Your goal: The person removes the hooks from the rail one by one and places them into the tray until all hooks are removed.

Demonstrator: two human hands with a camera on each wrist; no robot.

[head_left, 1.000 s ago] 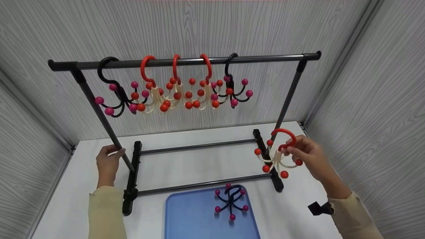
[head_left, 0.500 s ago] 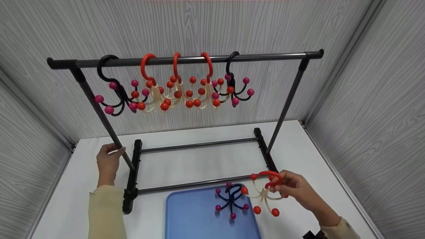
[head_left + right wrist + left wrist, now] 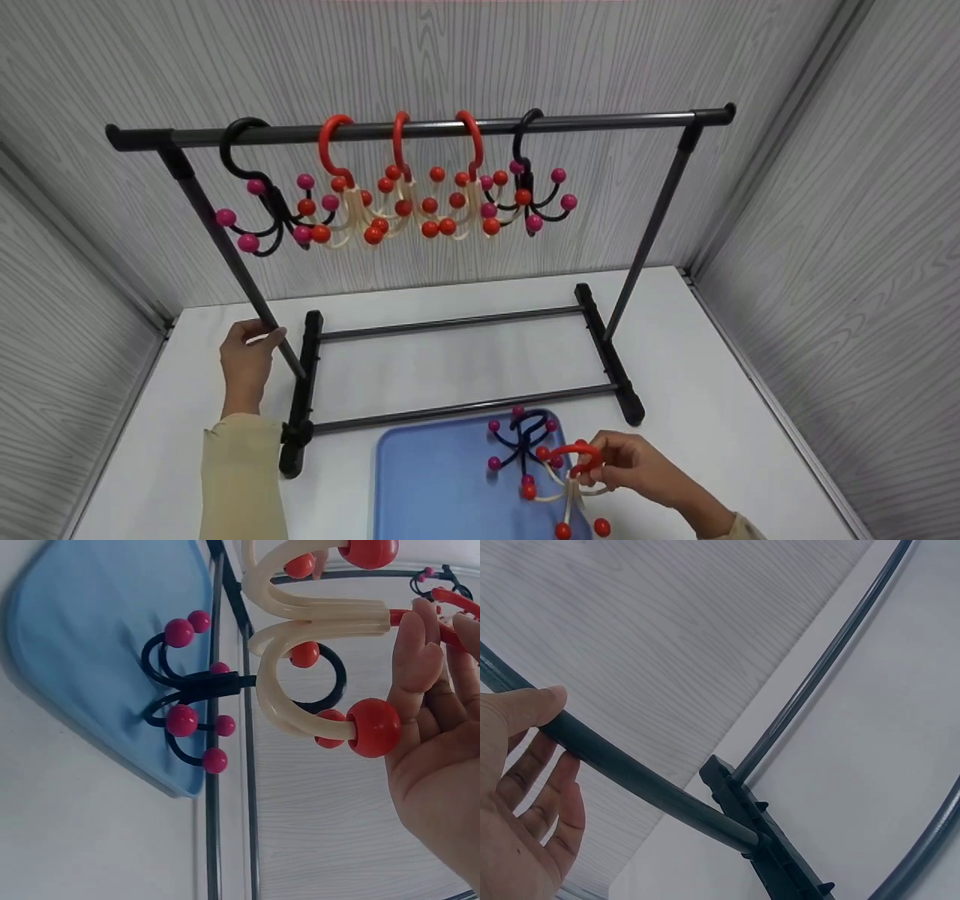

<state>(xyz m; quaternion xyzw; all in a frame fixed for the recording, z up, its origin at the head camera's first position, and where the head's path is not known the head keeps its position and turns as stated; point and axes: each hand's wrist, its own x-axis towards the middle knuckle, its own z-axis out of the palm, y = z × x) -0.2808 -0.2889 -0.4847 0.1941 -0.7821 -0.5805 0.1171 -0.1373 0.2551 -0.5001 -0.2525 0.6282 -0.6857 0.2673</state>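
Observation:
My right hand (image 3: 634, 466) pinches the red hook of a cream multi-arm hanger (image 3: 572, 491) with red ball tips, over the right edge of the blue tray (image 3: 442, 480). Just behind it a black hanger (image 3: 523, 442) with pink balls stands on the tray, partly covered by the cream one. The left upright (image 3: 217, 225) of a dark garment rack is gripped near its foot by my left hand (image 3: 247, 364), thumb in front. In the left wrist view the thumb and fingers (image 3: 564, 787) meet around that pole (image 3: 645, 784).
From the rack's top bar (image 3: 615, 122) hang several hangers, black ones at both ends and red-hooked cream ones (image 3: 352, 210) between them. The rack's base has two black feet (image 3: 611, 360) and two cross rods. Wood-grain panels (image 3: 840, 247) enclose the white table (image 3: 712, 390).
My right hand has carried the cream hanger down and leftward, from beside the rack's right upright to over the tray's edge. My left hand keeps its grip on the left upright.

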